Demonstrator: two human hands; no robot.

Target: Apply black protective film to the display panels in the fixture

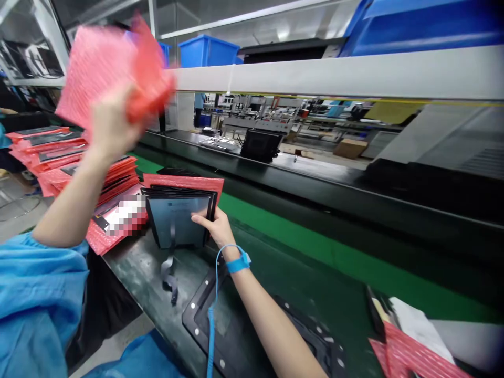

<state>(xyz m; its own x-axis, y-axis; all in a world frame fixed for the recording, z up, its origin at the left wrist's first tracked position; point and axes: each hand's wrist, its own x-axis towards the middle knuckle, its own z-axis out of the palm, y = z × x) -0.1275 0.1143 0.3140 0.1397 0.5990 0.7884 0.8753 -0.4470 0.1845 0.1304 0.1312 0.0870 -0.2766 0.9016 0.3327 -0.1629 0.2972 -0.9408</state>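
Note:
My left hand is raised at the upper left, blurred by motion, its fingers closed on a pink bubble-wrap bag. My right hand, with a blue wrist strap, grips the right edge of a flat display panel. Its thumb lies on the panel's grey face; the other fingers are hidden behind. The panel stands nearly upright in front of several similar dark-edged panels. A ribbon cable hangs from it onto the bench. Another pink bubble-wrap sheet stands behind these panels.
Piles of pink bubble-wrap bags with panels lie at the left. A black frame-like fixture rests on the dark bench below my right arm. More pink wrap is at the lower right. Overhead, a shelf carries blue bins.

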